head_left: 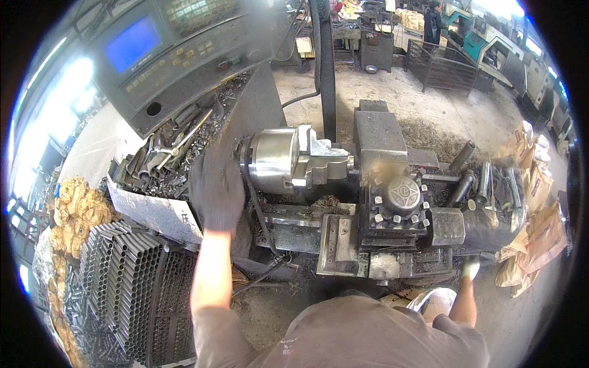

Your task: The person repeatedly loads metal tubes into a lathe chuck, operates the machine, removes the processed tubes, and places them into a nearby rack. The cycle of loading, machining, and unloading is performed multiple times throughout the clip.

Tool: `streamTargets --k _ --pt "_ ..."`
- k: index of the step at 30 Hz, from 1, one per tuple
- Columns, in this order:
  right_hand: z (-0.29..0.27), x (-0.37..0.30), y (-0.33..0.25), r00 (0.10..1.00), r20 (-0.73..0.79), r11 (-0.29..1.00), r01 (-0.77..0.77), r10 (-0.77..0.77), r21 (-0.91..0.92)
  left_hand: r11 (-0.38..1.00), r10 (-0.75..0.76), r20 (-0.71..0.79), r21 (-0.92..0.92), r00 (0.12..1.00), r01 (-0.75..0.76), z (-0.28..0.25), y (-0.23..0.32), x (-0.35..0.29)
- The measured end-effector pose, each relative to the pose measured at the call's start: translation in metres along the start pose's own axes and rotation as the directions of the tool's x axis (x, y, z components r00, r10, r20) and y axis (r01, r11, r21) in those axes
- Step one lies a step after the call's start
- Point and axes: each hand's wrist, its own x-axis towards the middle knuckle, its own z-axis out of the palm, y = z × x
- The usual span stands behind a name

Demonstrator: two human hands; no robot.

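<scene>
My left hand point(216, 190), in a dark glove, is raised in front of the lathe's headstock, just left of the shiny chuck point(273, 161). Blur smears its fingers, so their pose does not show. The chuck's stepped jaws point(320, 162) point right, toward the dark tool post point(397, 205) with its round cap and ring of bolts. Low on the right, my right hand point(470, 268), in a pale glove, is beside the right end of the carriage point(423, 262). Its fingers are too small and hidden to read.
A control panel with a blue screen point(132, 44) leans at the upper left, above a shelf of metal chips and tools point(175, 147). Stacked steel tubes point(126, 276) stand at lower left. Paper sacks point(534, 239) lie right; a person point(433, 24) stands far back.
</scene>
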Motion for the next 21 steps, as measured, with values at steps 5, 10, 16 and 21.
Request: streamTargets --k 5,10,16,21 --pt "0.037 -0.181 0.091 0.516 0.718 0.881 -0.202 0.468 -0.429 0.958 -0.247 0.248 0.209 0.937 0.197 0.071 0.031 0.157" --pt "0.026 -0.251 0.017 -0.014 0.842 0.549 -0.752 0.54 -0.365 0.968 -0.228 0.323 0.18 0.919 0.176 0.094 0.028 0.196" --pt "0.055 -0.246 -0.057 -0.16 0.906 0.509 -0.782 0.393 -0.359 0.946 0.191 0.238 -0.302 0.952 -0.114 0.048 0.044 0.008" --pt "0.118 -0.228 -0.132 -0.226 0.951 0.686 -0.659 0.209 -0.307 0.823 0.05 0.719 -0.423 0.694 0.38 -0.016 0.009 -0.345"
